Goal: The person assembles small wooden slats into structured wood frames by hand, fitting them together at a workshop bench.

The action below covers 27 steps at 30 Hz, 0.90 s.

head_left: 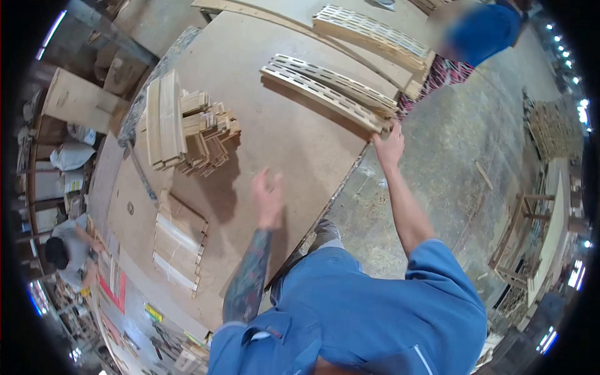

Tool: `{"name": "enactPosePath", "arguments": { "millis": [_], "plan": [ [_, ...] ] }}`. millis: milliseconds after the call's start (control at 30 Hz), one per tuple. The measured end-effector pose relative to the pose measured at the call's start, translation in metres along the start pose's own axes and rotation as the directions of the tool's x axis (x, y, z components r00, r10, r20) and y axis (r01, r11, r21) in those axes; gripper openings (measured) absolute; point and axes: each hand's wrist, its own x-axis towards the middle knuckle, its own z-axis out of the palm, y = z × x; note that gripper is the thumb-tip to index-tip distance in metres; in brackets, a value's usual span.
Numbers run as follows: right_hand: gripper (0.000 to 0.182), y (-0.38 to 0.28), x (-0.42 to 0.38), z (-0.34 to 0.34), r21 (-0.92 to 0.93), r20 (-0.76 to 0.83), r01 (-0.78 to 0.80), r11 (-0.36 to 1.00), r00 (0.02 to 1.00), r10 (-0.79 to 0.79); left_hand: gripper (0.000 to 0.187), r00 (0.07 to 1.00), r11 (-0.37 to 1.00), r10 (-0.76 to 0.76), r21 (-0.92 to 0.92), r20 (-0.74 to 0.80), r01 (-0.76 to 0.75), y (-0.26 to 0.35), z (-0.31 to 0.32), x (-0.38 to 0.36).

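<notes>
My right hand (pixel 389 144) is closed around the near end of a slotted wooden strip (pixel 325 94) at the table's right edge. A second slotted strip (pixel 350 82) lies just behind it, at a slight angle, and the two almost meet at the near end. My left hand (pixel 267 199) hovers over the middle of the table (pixel 294 156), holding nothing, its thumb and fingers apart. Left of it stands a stack of short wooden pieces (pixel 209 134), with longer pale boards (pixel 164 122) beside it.
More slotted strips (pixel 369 34) are stacked at the far side, near a co-worker in a blue cap (pixel 484 34). A flat group of boards (pixel 178 244) lies at the near left. Another person (pixel 69 253) works at lower left. A wooden frame (pixel 522 237) stands on the right.
</notes>
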Motion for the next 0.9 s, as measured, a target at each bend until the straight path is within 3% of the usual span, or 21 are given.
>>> {"name": "enactPosePath", "arguments": {
  "millis": [33,67,100,133,167,200,233,267,300,367,433,500,567,600,700,767,800,833,867,900],
  "plan": [
    [0.06,-0.003,-0.028,-0.004,-0.008,0.119,0.016,1.0,0.993,-0.015,0.059,0.999,0.995,-0.024,0.093,0.047,0.02,0.026,0.022,0.01],
    [0.056,-0.012,-0.061,-0.014,-0.013,0.232,0.039,0.999,0.972,-0.035,0.073,0.994,0.996,-0.071,0.063,0.077,0.066,0.031,0.046,0.021],
    [0.046,-0.033,-0.099,-0.032,0.14,0.281,0.098,0.985,0.95,-0.134,0.076,0.996,0.986,-0.084,0.148,0.024,0.08,0.028,0.07,0.031],
    [0.04,-0.054,-0.133,-0.05,0.255,0.47,0.056,0.965,0.865,-0.174,0.08,0.994,0.968,-0.101,0.228,-0.032,0.105,0.025,0.086,0.036],
    [0.037,-0.073,-0.165,-0.066,0.315,0.665,-0.053,0.948,0.725,-0.181,0.08,0.992,0.965,-0.111,0.23,-0.064,0.123,0.036,0.084,0.033],
    [0.033,-0.066,-0.198,-0.066,0.274,0.816,0.002,0.962,0.529,-0.233,0.076,0.986,0.926,-0.143,0.341,-0.085,0.164,0.054,0.075,0.027],
    [0.032,-0.067,-0.223,-0.067,0.351,0.826,-0.057,0.935,0.49,-0.28,0.072,0.979,0.872,-0.172,0.445,-0.108,0.202,0.061,0.062,0.023],
    [0.031,-0.071,-0.241,-0.068,0.418,0.832,-0.12,0.901,0.448,-0.326,0.059,0.98,0.881,-0.184,0.428,-0.081,0.201,0.034,0.052,0.026],
    [0.031,-0.076,-0.248,-0.068,0.429,0.838,-0.112,0.896,0.42,-0.349,0.059,0.973,0.876,-0.199,0.425,-0.114,0.229,0.015,0.037,0.016],
    [0.029,-0.088,-0.25,-0.064,0.445,0.841,-0.307,0.841,0.465,-0.276,0.055,0.999,0.928,-0.043,0.369,-0.026,0.05,-0.018,-0.004,-0.021],
    [0.024,-0.098,-0.239,-0.061,0.43,0.808,-0.165,0.888,0.508,-0.297,0.055,0.993,0.959,-0.047,0.283,0.111,0.014,-0.052,-0.065,-0.088],
    [0.022,-0.101,-0.236,-0.052,0.435,0.792,-0.164,0.886,0.538,-0.289,0.057,0.96,0.93,-0.228,0.329,0.163,0.165,-0.059,-0.135,-0.175],
    [0.021,-0.101,-0.249,-0.053,0.439,0.788,-0.159,0.884,0.541,-0.294,0.058,0.969,0.941,-0.246,0.244,0.013,0.235,-0.067,-0.195,-0.262],
    [0.02,-0.105,-0.261,-0.057,0.434,0.786,-0.12,0.893,0.535,-0.31,0.057,0.939,0.929,-0.323,0.147,-0.12,0.338,-0.087,-0.216,-0.304],
    [0.02,-0.122,-0.311,-0.059,0.434,0.796,-0.051,0.899,0.489,-0.356,0.056,0.76,0.858,-0.494,-0.095,-0.422,0.505,-0.123,-0.292,-0.36],
    [0.023,-0.136,-0.353,-0.055,0.431,0.842,-0.028,0.902,0.371,-0.391,0.055,0.615,0.821,-0.325,0.109,-0.718,0.561,-0.161,-0.336,-0.352],
    [0.023,-0.155,-0.371,-0.058,0.438,0.841,-0.007,0.899,0.355,-0.408,0.054,0.625,0.845,-0.336,0.067,-0.705,0.53,-0.193,-0.368,-0.339],
    [0.025,-0.175,-0.389,-0.061,0.435,0.868,0.017,0.9,0.258,-0.424,0.054,0.641,0.869,-0.342,0.028,-0.687,0.493,-0.223,-0.401,-0.32],
    [0.027,-0.197,-0.404,-0.065,0.433,0.886,0.041,0.901,0.166,-0.433,0.049,0.601,0.872,-0.185,0.151,-0.778,0.465,-0.238,-0.421,-0.297],
    [0.027,-0.218,-0.418,-0.071,0.436,0.883,0.057,0.898,0.167,-0.439,0.055,0.624,0.909,-0.119,0.169,-0.772,0.382,-0.276,-0.445,-0.272]
  ]
}}
